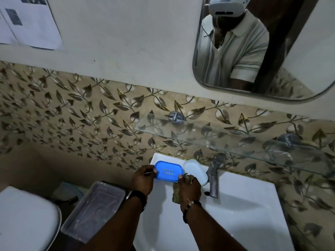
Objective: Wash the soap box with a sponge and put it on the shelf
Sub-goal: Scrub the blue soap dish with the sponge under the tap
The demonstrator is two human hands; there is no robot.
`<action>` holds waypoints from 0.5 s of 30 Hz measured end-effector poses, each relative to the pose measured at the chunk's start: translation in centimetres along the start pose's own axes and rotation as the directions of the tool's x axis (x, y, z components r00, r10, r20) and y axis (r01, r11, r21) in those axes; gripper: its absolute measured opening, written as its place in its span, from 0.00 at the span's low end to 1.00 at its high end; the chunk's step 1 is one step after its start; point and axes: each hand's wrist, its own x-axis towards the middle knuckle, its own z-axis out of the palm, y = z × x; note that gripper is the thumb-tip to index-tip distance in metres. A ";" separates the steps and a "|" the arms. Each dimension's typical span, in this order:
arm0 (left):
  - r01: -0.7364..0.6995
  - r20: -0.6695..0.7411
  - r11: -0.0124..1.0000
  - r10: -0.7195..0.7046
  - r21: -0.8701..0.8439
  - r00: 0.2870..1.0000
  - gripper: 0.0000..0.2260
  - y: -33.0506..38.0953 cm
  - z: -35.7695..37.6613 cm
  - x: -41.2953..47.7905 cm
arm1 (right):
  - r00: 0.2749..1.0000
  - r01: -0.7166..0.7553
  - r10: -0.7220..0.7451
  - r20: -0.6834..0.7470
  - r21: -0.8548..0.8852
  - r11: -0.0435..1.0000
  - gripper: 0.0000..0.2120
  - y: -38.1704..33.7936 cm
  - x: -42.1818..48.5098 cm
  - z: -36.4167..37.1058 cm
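The blue soap box (168, 171) lies on the back left corner of the white sink (244, 205). My left hand (143, 180) pinches its left end with thumb and fingers. My right hand (189, 189) holds a greenish-brown sponge (176, 193) and touches the box's right end with its thumb. A translucent white lid or tray (196, 171) lies just right of the blue box. The glass shelf (226, 140) is fixed to the wall above the sink.
A metal tap (214, 176) stands at the back of the sink, right of the white lid. A clear plastic container (94, 209) sits left of the sink, beside a white toilet (27, 220). A mirror (253, 48) hangs above the shelf.
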 end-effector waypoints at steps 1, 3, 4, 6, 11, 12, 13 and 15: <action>-0.011 0.001 0.999 0.011 0.048 1.000 0.08 -0.1 0.2 0.6 | 1.000 0.003 -0.003 -0.012 -0.018 1.000 0.11 0.1 0.6 0.5; -0.054 -0.005 0.986 0.056 0.157 0.998 0.10 -0.3 0.3 1.4 | 0.998 0.042 -0.046 -0.037 -0.110 0.993 0.10 0.2 1.4 1.3; -0.087 -0.008 0.975 0.090 0.203 0.996 0.10 -0.4 0.3 1.7 | 0.996 0.049 -0.058 -0.069 -0.119 0.992 0.11 0.0 1.6 1.6; -0.150 0.009 0.948 0.154 0.282 0.988 0.13 -0.5 0.3 2.1 | 0.987 0.069 -0.090 -0.133 -0.158 0.985 0.12 -0.2 1.8 2.1; -0.238 0.114 0.858 0.209 0.456 0.971 0.24 -0.8 0.3 3.0 | 0.972 0.104 -0.169 -0.166 -0.339 0.935 0.10 -0.4 2.2 3.6; -0.252 0.133 0.831 0.214 0.496 0.968 0.27 -0.9 0.3 3.2 | 0.970 0.098 -0.165 -0.177 -0.339 0.936 0.10 -0.4 2.4 3.8; -0.263 0.146 0.806 0.219 0.530 0.965 0.30 -1.0 0.3 3.5 | 0.970 0.093 -0.162 -0.179 -0.341 0.936 0.10 -0.4 2.7 4.0; -0.269 0.159 0.759 0.217 0.593 0.963 0.31 -1.1 0.5 3.8 | 0.971 0.088 -0.156 -0.182 -0.334 0.939 0.11 -0.2 3.1 4.2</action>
